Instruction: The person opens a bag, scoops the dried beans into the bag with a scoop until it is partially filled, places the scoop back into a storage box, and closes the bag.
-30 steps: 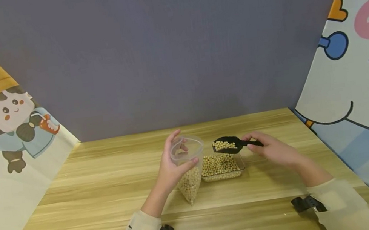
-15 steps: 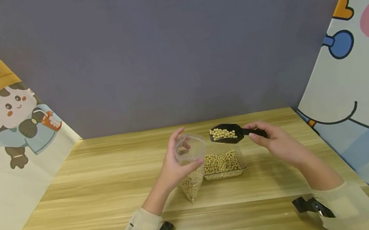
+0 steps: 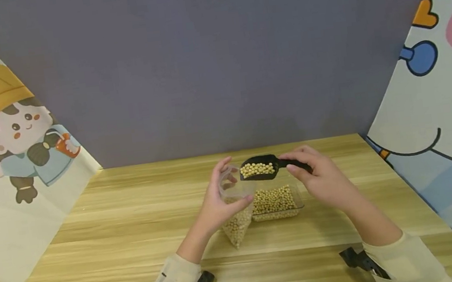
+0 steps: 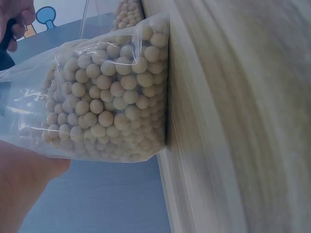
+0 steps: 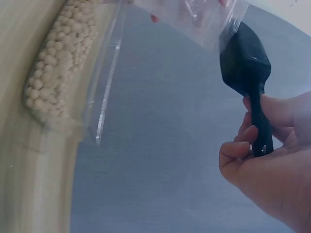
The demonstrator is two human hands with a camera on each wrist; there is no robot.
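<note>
My left hand [image 3: 217, 208] holds the mouth of a clear plastic bag [image 3: 237, 228] spread, thumb on the near side and fingers on the far side. Pale yellow soybeans fill the bag's lower part; in the left wrist view its bottom end meets the table. My right hand [image 3: 323, 177] grips the handle of a black scoop [image 5: 245, 60], keeping it level. Soybeans [image 3: 257, 170] lie in the scoop, and its front edge is over the right side of the bag's mouth. Directly below and to the right stands a clear rectangular container [image 3: 300, 202] with more soybeans.
The container stands close against the bag's right side on the wood-grain table [image 3: 137, 244]. A grey panel [image 3: 217, 67] rises behind the table. Cartoon-printed panels flank it on the left [image 3: 13, 221] and right [image 3: 428, 113].
The right hand has lifted the loaded scoop from just above the container, then moved it left to the bag's mouth. The left hand and bag have stayed nearly in place.
</note>
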